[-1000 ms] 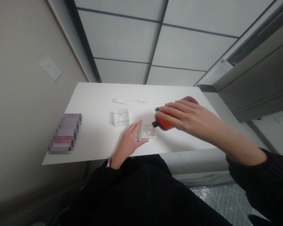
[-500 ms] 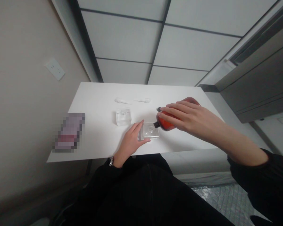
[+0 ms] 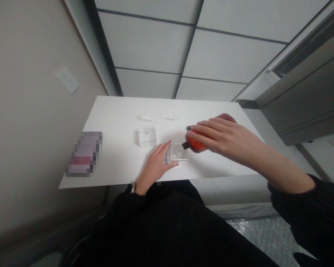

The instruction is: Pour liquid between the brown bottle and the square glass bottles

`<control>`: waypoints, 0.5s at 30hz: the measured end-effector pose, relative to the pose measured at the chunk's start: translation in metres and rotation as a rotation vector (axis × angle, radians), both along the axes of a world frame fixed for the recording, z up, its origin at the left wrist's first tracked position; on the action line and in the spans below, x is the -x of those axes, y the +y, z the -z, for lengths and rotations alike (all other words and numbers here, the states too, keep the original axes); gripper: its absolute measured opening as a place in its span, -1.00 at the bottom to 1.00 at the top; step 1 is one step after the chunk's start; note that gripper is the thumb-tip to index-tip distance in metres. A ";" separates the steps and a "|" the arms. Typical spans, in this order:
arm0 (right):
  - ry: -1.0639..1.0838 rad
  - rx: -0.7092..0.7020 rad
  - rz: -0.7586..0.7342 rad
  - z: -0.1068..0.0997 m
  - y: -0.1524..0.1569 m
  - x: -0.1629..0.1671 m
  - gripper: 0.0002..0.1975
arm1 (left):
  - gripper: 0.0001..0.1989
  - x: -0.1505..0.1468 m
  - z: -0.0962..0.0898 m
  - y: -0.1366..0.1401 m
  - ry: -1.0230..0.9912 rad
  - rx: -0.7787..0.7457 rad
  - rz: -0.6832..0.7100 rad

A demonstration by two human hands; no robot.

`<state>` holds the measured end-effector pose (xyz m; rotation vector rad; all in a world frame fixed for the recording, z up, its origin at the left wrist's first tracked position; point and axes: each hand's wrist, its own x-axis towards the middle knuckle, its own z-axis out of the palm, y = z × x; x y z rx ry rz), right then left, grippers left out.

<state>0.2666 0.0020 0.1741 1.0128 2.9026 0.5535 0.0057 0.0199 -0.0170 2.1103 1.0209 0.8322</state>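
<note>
My right hand (image 3: 219, 135) is wrapped over a reddish-orange bottle (image 3: 196, 142), tipped on its side with its black neck pointing left. That neck hangs over the right end of a clear box (image 3: 179, 154). Around the left side of this box, my left hand (image 3: 157, 162) has its thumb and fingers, steadying it on the white table (image 3: 117, 148). Whether liquid leaves the bottle is too small to tell. Beyond my right fingertips shows a small black piece (image 3: 188, 128), perhaps a cap. A second clear box (image 3: 147, 137) stands to the left.
Two small whitish, stick-like items, a left one (image 3: 146, 118) and a right one (image 3: 169, 118), lie behind the boxes. A pixelated pinkish object (image 3: 85, 154) sits at the table's left edge. White panels rise behind the table, and a wall with a socket (image 3: 67, 79) is on the left.
The view has shifted slightly. Both hands keep their hold, and the bottle stays tipped over the box with hardly any movement.
</note>
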 end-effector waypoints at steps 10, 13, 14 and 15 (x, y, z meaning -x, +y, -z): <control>-0.023 -0.012 -0.006 0.003 -0.001 -0.001 -0.46 | -0.12 -0.001 -0.002 -0.001 0.003 0.034 0.007; -0.003 0.000 -0.001 0.002 0.000 -0.001 -0.44 | -0.11 0.000 -0.002 -0.001 0.006 0.024 0.001; 0.001 -0.002 0.000 0.002 0.000 -0.001 -0.44 | -0.11 0.000 -0.002 -0.001 0.007 0.021 0.001; -0.002 -0.006 -0.002 0.002 0.000 -0.001 -0.45 | -0.11 0.000 -0.002 -0.001 0.008 0.021 0.002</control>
